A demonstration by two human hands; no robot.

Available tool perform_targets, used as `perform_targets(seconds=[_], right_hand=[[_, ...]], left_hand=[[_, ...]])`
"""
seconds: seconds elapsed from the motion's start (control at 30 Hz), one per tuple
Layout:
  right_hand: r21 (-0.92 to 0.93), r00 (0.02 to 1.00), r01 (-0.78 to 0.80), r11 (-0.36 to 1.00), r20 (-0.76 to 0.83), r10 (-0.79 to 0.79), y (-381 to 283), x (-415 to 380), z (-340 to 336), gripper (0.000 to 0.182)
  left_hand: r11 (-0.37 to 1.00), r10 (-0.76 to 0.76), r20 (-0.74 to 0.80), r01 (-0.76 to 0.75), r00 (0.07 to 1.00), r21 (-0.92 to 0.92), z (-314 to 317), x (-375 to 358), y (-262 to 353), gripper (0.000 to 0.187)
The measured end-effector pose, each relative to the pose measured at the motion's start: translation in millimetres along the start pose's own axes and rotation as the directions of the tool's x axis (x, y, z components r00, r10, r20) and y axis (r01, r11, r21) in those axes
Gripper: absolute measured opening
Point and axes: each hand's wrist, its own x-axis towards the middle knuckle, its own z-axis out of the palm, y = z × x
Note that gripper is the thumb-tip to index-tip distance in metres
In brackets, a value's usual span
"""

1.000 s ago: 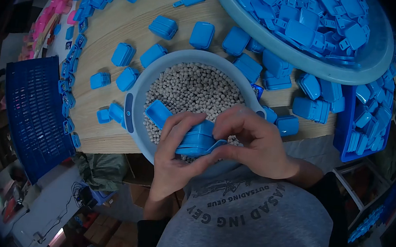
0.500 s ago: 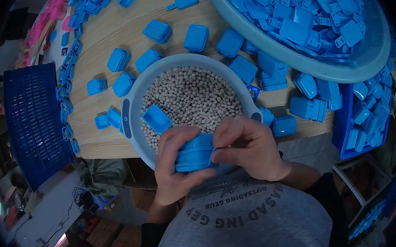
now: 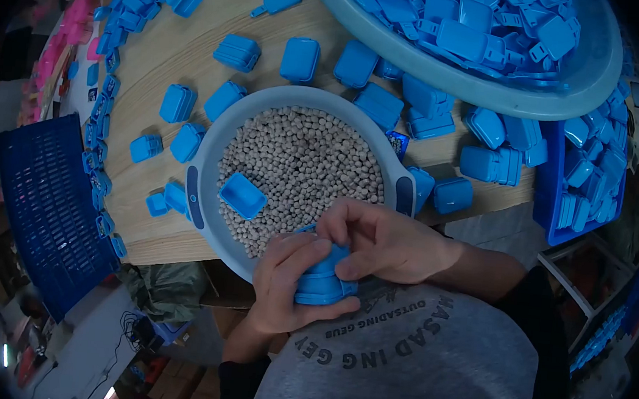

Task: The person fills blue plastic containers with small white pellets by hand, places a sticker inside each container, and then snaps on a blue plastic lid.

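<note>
Close to my body, over the near rim of a basin (image 3: 211, 137), I hold a small blue plastic box (image 3: 324, 282). My left hand (image 3: 286, 280) is wrapped round it, thumb along the near side and fingers over the far left edge. My right hand (image 3: 395, 248) is closed, its thumb and bent fingers pressing on the box's upper right part. Small grey-beige pellets (image 3: 308, 153) fill the basin. On top of them lies an open blue box half (image 3: 243, 196), just beyond my left hand. The fingers partly hide the held box.
Several blue boxes (image 3: 300, 59) lie around the basin on the wooden table (image 3: 142, 229). A large tub (image 3: 481, 92) heaped with blue parts stands at the far right. A blue bin (image 3: 552, 189) of boxes is on the right, a dark blue crate (image 3: 53, 206) on the left.
The held box has tilted, and my right hand has moved from its right edge to its upper part. My left fingers have closed further over it. The whole view has shifted slightly.
</note>
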Motion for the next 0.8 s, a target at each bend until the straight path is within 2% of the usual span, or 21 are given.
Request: perform_targets(seconds=[0.03,0.13,0.17,0.27,0.3,0.33,0.4,0.43,0.47,0.53,0.57,0.6,0.63,0.67,0.73,0.77,0.8], right_hand=[[0.015,0.999,-0.032,0.999,-0.005,0.032,0,2,0,0.025],[-0.256,0.983,-0.09,0.962,-0.176,0.046,-8,12,-2,0.028],[-0.324,0.971,-0.066,0.944,-0.239,-0.014,-8,16,-2,0.028],[-0.583,0.909,-0.055,0.81,-0.365,-0.201,2,21,-6,0.027],[-0.642,0.892,-0.014,0.766,-0.354,-0.281,9,16,-8,0.026],[-0.792,0.92,-0.024,0.611,-0.257,-0.297,10,14,-8,0.026],[-0.974,0.962,0.019,0.227,-0.045,-0.271,13,14,-7,0.028],[-0.992,0.979,-0.103,0.073,-0.114,-0.167,13,15,3,0.039],[-0.995,0.983,-0.043,-0.091,-0.026,-0.179,19,17,4,0.043],[-0.909,0.97,0.057,-0.414,0.148,-0.191,29,21,3,0.051],[-0.91,0.981,0.044,-0.412,0.118,-0.157,31,22,2,0.065],[-0.899,0.981,0.044,-0.436,0.121,-0.151,33,22,1,0.064],[-0.886,0.981,0.044,-0.461,0.124,-0.146,35,23,0,0.064],[-0.873,0.982,0.043,-0.486,0.127,-0.141,36,23,0,0.064],[-0.865,0.985,0.07,-0.498,0.14,-0.103,36,23,0,0.062],[-0.861,0.986,0.078,-0.503,0.142,-0.09,36,23,0,0.061],[-0.864,0.987,0.08,-0.496,0.139,-0.084,36,23,1,0.061]], left_hand=[[0.998,-0.043,0.003,0.043,0.999,-0.054,0,-4,-2,0.065],[0.978,-0.208,0.016,0.208,0.978,0.032,-5,-1,-8,0.06],[0.901,-0.425,0.001,0.423,0.905,-0.092,-4,6,-4,0.048],[0.885,-0.455,-0.173,0.466,0.874,0.026,-4,11,-37,0.042],[0.892,-0.4,-0.214,0.432,0.891,0.132,-6,18,-41,0.041],[0.885,-0.343,-0.248,0.4,0.906,0.238,-6,25,-46,0.04],[0.899,-0.24,-0.227,0.305,0.944,0.315,-4,30,-58,0.044],[0.908,-0.171,-0.205,0.235,0.964,0.346,-4,31,-63,0.043],[0.889,-0.133,-0.19,0.202,0.973,0.411,-6,30,-61,0.038],[0.878,-0.025,-0.269,0.149,0.963,0.455,-33,28,-66,0.04],[0.873,0.033,-0.298,0.117,0.954,0.473,-50,26,-70,0.042],[0.841,-0.066,-0.419,0.277,0.906,0.466,-75,18,-75,0.043],[0.808,-0.095,-0.533,0.378,0.841,0.453,-103,11,-91,0.046],[0.744,-0.088,-0.672,0.497,0.735,0.446,-137,-5,-118,0.048],[0.489,-0.032,-0.889,0.783,0.457,0.385,-209,-51,-191,0.053],[0.296,0.002,-0.959,0.916,0.284,0.272,-242,-81,-228,0.056],[0.12,0.038,-0.994,0.987,0.105,0.109,-268,-109,-259,0.059]])
